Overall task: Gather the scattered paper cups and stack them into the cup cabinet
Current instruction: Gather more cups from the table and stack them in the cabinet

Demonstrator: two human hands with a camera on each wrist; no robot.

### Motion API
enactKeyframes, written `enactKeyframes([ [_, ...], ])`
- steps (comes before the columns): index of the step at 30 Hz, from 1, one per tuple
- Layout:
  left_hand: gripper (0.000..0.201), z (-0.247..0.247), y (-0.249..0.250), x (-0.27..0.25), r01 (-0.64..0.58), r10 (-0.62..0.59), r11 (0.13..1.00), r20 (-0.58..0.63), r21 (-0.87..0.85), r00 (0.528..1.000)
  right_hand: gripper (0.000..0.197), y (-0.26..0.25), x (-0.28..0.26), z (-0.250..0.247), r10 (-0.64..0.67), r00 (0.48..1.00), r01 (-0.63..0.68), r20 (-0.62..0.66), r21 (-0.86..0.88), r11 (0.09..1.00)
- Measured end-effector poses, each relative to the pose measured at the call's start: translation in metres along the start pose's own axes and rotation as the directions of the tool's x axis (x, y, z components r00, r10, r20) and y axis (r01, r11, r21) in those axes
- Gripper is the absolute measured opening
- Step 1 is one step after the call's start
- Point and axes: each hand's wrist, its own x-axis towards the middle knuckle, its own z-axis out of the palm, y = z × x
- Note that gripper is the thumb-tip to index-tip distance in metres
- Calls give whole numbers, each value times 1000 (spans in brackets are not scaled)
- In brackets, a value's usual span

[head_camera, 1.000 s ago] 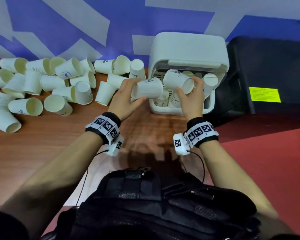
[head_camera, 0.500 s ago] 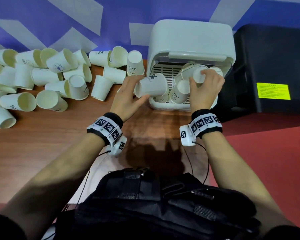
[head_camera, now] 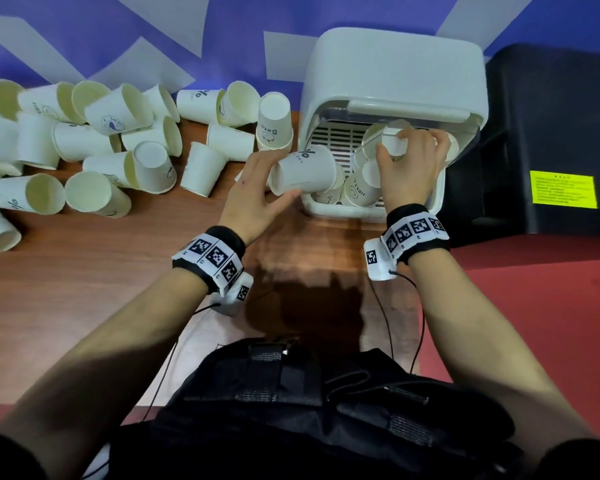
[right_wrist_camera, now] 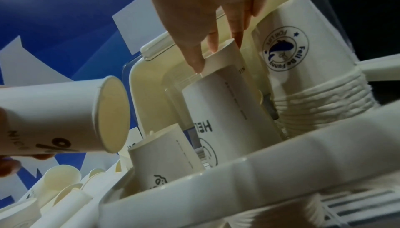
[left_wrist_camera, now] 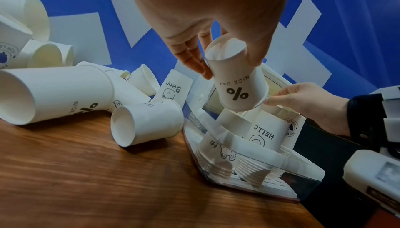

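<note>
At cabinet [head_camera: 392, 67] mouth, cup [head_camera: 305, 173] sideways, rim rightward

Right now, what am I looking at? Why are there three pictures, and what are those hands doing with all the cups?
These are a person's two bare hands, not a machine. The person wears three cameras: one on the head looking down, and one on each wrist looking along the fingers. That is why you get three pictures of one moment.

On the wooden table lie many scattered paper cups, most tipped on their sides. The white box is the cup cabinet, with stacks of upside-down cups inside.

The left hand holds a cup with a percent sign in its grip, just in front of the cabinet. The right hand reaches inside, its fingers on the bottom of an upside-down cup sitting on a stack.
</note>
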Motion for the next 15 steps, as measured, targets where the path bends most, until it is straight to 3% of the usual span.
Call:
enactKeyframes([
  [5,55,2,-2,2,32,-32,999,-1,-16,1000,37,-5,1,6,-31,999,32,24,-43,999],
  [11,55,2,-3,4,40,-40,999,-6,-19,999,53,-2,7,11,20,957,87,290,-353,932],
  [15,52,3,0,5,-13,13,1000,-7,-4,1000,56,-4,5,10,35,924,146,381,-435,888],
])
